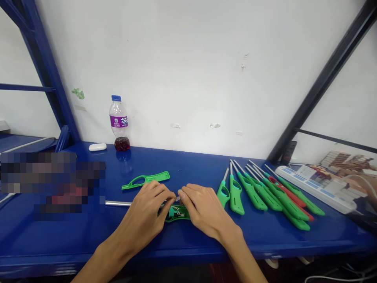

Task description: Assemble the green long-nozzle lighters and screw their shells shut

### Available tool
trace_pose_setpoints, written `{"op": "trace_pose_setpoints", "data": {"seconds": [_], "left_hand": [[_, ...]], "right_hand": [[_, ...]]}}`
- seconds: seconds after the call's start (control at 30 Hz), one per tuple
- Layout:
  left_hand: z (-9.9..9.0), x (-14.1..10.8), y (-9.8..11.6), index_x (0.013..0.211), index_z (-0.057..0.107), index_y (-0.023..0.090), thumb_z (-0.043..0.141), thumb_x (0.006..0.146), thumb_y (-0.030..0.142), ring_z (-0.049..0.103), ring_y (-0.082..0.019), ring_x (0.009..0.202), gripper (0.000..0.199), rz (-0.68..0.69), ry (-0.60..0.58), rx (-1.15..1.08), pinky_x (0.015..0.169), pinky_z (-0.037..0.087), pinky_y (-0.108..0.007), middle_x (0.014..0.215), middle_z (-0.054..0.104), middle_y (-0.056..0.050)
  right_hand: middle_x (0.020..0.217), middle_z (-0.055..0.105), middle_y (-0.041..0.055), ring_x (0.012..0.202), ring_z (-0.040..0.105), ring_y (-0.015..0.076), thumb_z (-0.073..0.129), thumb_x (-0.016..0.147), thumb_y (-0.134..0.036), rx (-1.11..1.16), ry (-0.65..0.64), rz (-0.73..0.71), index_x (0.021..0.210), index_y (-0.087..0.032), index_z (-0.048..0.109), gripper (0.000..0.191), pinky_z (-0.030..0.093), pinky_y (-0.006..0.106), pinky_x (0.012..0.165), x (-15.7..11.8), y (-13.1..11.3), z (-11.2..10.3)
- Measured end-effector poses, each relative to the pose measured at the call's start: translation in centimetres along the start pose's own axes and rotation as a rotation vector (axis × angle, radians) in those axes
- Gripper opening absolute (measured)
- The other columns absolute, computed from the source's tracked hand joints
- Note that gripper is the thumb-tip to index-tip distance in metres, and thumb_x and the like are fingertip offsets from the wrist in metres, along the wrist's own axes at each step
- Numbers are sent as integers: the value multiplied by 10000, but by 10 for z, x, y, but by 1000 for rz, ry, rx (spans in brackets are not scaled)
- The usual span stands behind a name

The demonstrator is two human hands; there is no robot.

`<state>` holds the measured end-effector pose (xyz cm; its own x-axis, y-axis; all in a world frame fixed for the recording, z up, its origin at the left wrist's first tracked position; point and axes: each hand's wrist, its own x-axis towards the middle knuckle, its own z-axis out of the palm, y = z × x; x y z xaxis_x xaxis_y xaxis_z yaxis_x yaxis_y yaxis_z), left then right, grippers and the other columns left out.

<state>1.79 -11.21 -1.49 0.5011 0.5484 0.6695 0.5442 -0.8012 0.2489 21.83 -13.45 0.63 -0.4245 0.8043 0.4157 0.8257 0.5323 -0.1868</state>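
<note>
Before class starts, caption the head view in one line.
Left hand and right hand at an opened green lighter, a loose shell half beyond, more lighters at right.

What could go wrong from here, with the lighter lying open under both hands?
1. Small parts in the open lighter lie exposed between the left hand and right hand, so one might slip out.
2. The loose cover lies just beyond the left hand and could get knocked.
3. The other lighters lie near the right hand, so a sideways move might bump one.
</note>
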Motion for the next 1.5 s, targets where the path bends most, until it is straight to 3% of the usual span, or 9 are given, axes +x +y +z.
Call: {"op": "trace_pose_setpoints", "data": {"seconds": [0.5,0.9,1.17,1.5], "left_hand": [[2,-1,-5,956,691,152,484,1022,56,538,-224,808,238,166,51,127,743,438,-372,871,672,-55],[1,-2,-5,955,700,159,476,1035,72,557,-229,817,253,143,53,123,751,429,-387,874,694,-51],[0,1,-1,957,693,205,523,1045,185,611,-238,848,192,-38,11,59,788,436,-399,912,738,-27],[2,1,-1,943,696,162,479,1046,121,579,-239,808,243,55,25,127,744,428,-388,879,707,-52]], "right_hand": [[790,624,-11,721,573,164,353,1129,-261,-101,2,-41,818,-223,499,346,257,329,630,0,-3,4],[787,647,-1,709,585,167,344,1126,-251,-102,0,-42,827,-216,527,352,258,338,634,2,-4,5],[757,649,-2,708,595,167,351,1128,-267,-105,22,14,813,-216,556,379,257,346,634,1,-1,0],[736,618,-10,658,551,154,345,1124,-264,-88,51,-29,805,-215,535,375,239,333,612,1,-7,3]]}}
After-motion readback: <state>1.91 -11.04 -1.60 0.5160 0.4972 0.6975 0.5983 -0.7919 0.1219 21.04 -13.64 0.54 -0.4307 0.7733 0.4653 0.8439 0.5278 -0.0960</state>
